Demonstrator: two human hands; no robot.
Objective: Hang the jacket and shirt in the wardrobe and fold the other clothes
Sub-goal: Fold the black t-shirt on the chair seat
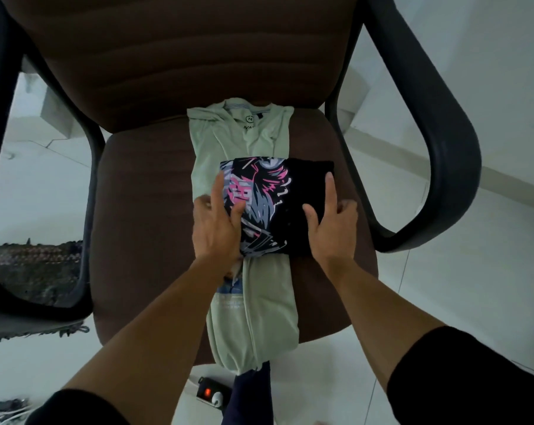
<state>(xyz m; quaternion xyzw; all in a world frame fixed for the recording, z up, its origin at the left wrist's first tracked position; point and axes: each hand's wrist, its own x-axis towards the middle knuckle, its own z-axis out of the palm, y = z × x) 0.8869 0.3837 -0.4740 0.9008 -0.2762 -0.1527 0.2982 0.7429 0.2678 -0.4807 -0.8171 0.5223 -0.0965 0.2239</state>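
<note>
We have the black printed shirt (274, 207) folded into a small square, lying across the long-folded pale green shirt (244, 142) on the chair seat (143, 194). Our left hand (216, 225) presses its left edge with straight fingers; our right hand (330, 219) rests on its right edge, index finger straight, the other fingers curled beside the cloth, clamping nothing. The green shirt runs out ahead of and behind both grips, so we judge its folding unfinished. No wardrobe or jacket shows.
</note>
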